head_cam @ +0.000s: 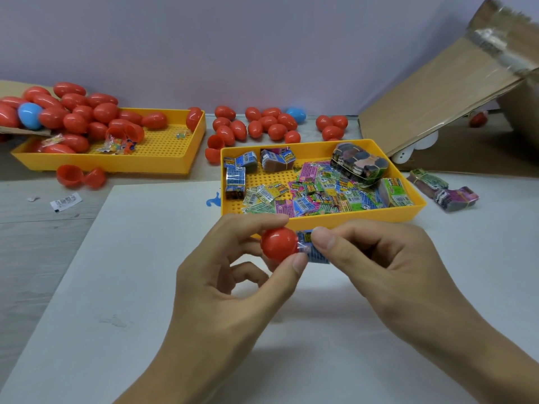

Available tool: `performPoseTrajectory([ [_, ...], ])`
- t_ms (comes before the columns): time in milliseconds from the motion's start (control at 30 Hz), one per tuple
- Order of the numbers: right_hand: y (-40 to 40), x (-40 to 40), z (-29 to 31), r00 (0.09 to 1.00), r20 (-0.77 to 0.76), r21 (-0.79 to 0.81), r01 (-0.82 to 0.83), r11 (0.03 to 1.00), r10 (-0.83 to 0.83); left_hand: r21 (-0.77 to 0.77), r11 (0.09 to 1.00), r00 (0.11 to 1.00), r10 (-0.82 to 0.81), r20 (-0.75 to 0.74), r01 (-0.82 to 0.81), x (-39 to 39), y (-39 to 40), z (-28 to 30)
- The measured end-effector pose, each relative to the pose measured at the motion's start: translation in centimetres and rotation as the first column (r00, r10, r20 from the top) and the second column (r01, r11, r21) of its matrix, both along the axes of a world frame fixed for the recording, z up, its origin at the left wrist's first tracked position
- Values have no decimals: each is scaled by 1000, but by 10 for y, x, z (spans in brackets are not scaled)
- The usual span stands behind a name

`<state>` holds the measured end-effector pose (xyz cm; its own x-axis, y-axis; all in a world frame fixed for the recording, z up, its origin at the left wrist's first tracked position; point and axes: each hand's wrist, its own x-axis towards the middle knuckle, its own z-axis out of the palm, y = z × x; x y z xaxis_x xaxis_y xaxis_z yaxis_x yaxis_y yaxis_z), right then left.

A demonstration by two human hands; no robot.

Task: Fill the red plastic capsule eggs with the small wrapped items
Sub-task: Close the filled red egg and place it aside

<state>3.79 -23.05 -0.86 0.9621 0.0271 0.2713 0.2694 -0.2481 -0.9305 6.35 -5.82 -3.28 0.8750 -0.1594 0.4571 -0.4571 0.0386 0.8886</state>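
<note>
Hands mid-fill: left hand (233, 275) gripping red egg half (278, 244), right hand (379, 258) pinching blue wrapped packet (316, 253) at its mouth, above surface (145, 287). Many eggs (262, 125) and packets (315, 193) seemingly left.

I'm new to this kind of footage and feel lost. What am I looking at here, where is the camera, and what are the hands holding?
There is no machine: the single picture comes from a camera worn on a person's head, looking down at their own hands. The left hand holds a red capsule half. The right hand pinches a small blue wrapped item against its opening. Behind them a yellow tray holds many colourful packets. Farther left, another yellow tray holds red eggs. More eggs lie loose on the table, and a cardboard box stands at right.
</note>
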Motion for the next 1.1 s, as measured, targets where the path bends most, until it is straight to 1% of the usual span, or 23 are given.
performPoseTrajectory([
  [100, 0, 0, -1, 1000, -3, -11, 3, 1000, -3, -25, 999, 999, -27, -23, 26, -1, -1, -1],
  [333, 1, -1, 0, 1000, 30, -31, 2, 1000, -1, -28, 998, 997, -59, -46, 58, -1, 0, -2],
  [433, 1, -2, 1, 999, 31, 32, -7, 999, 6, -25, 998, 996, -60, -59, 59, -1, -1, -2],
  [500, 1, -2, 0, 1000, 13, 70, -22, 997, 21, -23, 998, 996, -56, -63, 55, -1, 0, -2],
  [633, 2, 0, 0, 1000, -20, 33, 20, 999, -19, -26, 999, 998, -45, -47, 44, -1, 0, -1],
  [800, 1, 0, 5, 980, -171, 226, -59, 972, 99, -32, 999, 998, -31, -47, 29, 0, 0, -1],
  [1100, 3, 2, 5, 978, -203, 168, -6, 986, 40, -5, 1000, 999, -23, 30, 24, 0, 0, -3],
])
